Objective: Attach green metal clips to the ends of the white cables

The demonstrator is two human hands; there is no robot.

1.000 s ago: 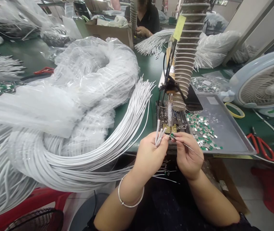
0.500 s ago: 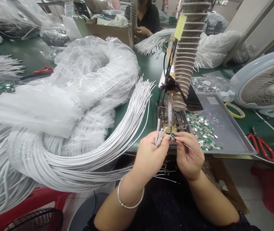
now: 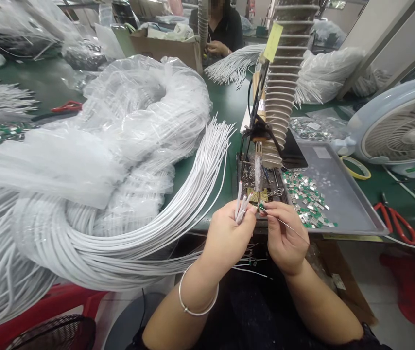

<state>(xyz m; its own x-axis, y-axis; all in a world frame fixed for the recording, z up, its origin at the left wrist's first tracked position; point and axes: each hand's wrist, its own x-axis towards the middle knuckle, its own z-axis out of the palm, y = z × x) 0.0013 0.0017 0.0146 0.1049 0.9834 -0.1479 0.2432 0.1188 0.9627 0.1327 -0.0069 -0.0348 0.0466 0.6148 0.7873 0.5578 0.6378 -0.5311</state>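
White cables (image 3: 164,233), partly wrapped in clear plastic, sprawl across the left side of a green bench (image 3: 225,107), their lower strands spilling past the near edge. Toward the far edge stands a cardboard box (image 3: 167,51), a co-worker (image 3: 229,31) in a dark top just right of it. At the middle of the near edge, a worker's left hand (image 3: 231,233) keeps a closed grip on several cable ends (image 3: 242,209). A small green board (image 3: 262,206) sits between both hands' fingertips, just below a soldering iron (image 3: 258,167); which fingers bear it cannot be told. The right hand's (image 3: 286,236) grip is pinched on a thin wire (image 3: 295,230). Farther right, a metal tray (image 3: 353,204) of more boards (image 3: 307,199) reaches the near edge, with red-handled cutters (image 3: 397,221) beside its near right corner and a fan (image 3: 404,116) beyond.
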